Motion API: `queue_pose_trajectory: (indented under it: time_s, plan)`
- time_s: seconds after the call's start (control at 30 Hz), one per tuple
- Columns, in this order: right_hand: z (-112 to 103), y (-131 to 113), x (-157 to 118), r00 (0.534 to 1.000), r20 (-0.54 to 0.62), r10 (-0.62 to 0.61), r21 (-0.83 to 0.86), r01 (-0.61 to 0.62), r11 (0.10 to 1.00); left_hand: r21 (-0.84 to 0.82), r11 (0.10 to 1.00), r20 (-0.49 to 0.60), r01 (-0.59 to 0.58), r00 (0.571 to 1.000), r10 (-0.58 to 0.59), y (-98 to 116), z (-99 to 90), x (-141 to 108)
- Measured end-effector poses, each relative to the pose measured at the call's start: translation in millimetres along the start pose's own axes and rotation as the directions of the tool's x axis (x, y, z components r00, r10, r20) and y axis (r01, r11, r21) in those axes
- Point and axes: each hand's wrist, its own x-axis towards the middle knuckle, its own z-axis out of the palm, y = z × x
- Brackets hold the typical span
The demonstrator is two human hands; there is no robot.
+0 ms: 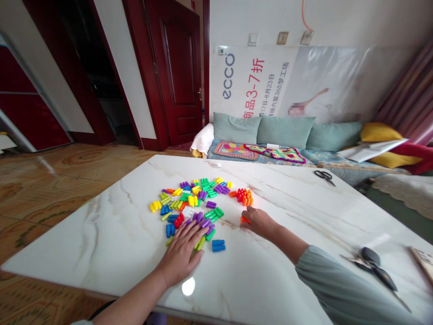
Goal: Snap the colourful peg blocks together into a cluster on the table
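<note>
1. The right hand (260,221) pinched an orange piece (245,220) on the counter (287,280), near a tight red-and-orange cluster (245,197).
2. The left hand (181,255) lay spread over purple pieces (198,217).
3. Other colours lay largely mixed, ungrouped.

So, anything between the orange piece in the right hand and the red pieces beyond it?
Nothing visible except the right hand's own fingers, closed around the orange piece. The red pieces lie just past them on the white table. The left hand is off to the side.
</note>
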Motion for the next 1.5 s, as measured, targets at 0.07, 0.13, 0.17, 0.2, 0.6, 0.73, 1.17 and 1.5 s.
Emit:
queue_pose_trajectory:
  time_s: [0.07, 0.13, 0.17, 0.2, 0.6, 0.73, 1.17, 1.5]
  plan:
    - [-1.9, 0.1, 1.2, 0.999, 0.030, 0.034, 0.014, -0.034, 0.999, 0.001, 1.000, 0.007, -0.001, 1.000, 0.001, -0.5, 0.4, 0.2]
    - [-4.7, 0.7, 2.3, 0.996, 0.065, 0.059, 0.027, -0.061, 0.998, 0.003, 1.000, 0.012, -0.002, 1.000, 0.002, -1.1, 1.2, 0.1]
    - [-6.3, 1.1, 2.9, 0.994, 0.085, 0.070, 0.030, -0.073, 0.997, 0.003, 1.000, 0.010, -0.002, 1.000, 0.002, -1.4, 1.6, -0.2]
    - [-7.9, 1.7, 3.5, 0.992, 0.106, 0.074, 0.033, -0.078, 0.996, 0.004, 1.000, 0.005, -0.004, 1.000, 0.004, -1.6, 1.9, -0.5]
    - [-12.2, 11.3, -2.9, 0.988, 0.022, 0.151, 0.132, -0.152, 0.979, -0.001, 1.000, -0.013, -0.016, 1.000, 0.016, -1.0, 1.2, -0.9]
    - [-1.4, 23.8, 1.3, 0.880, -0.137, 0.455, 0.467, -0.348, 0.813, -0.016, 1.000, -0.016, -0.014, 1.000, 0.014, -0.1, 0.1, -0.4]
    - [42.0, 21.9, 14.9, 0.701, -0.266, 0.661, 0.717, -0.315, 0.622, -0.004, 1.000, 0.002, -0.007, 1.000, 0.007, 0.2, -0.7, -0.4]
    - [50.8, 9.7, 7.0, 0.687, -0.430, 0.586, 0.676, -0.185, 0.713, -0.010, 1.000, 0.001, -0.005, 1.000, 0.005, 0.1, -0.5, -0.8]
